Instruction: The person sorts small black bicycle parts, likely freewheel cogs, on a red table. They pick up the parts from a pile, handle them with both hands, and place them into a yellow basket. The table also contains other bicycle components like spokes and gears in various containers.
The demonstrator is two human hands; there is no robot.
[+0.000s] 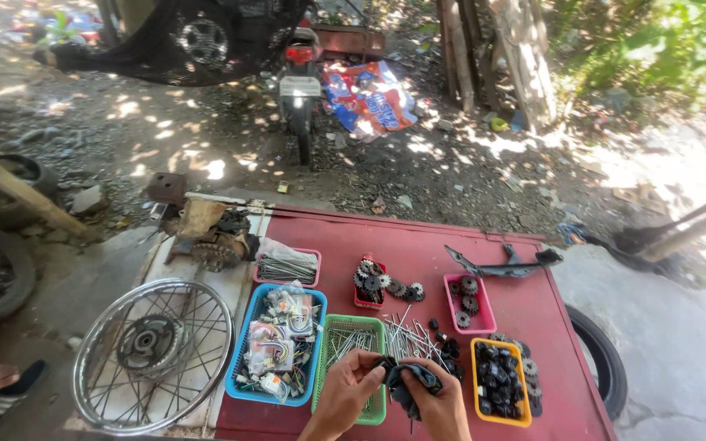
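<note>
Head view, bottom centre of frame: our left hand [347, 385] and right hand [443, 406] both pinch a dark rag [408, 380] above the red bench [418, 245], beside the green basket [351, 327]. We judge it light, limp, perhaps greasy; best gripped by bunched folds.

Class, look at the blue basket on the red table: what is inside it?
The blue basket holds clear plastic packets of small parts with coloured wires, piled on each other. The packets cover the basket's floor, so anything beneath them cannot be seen.
</note>
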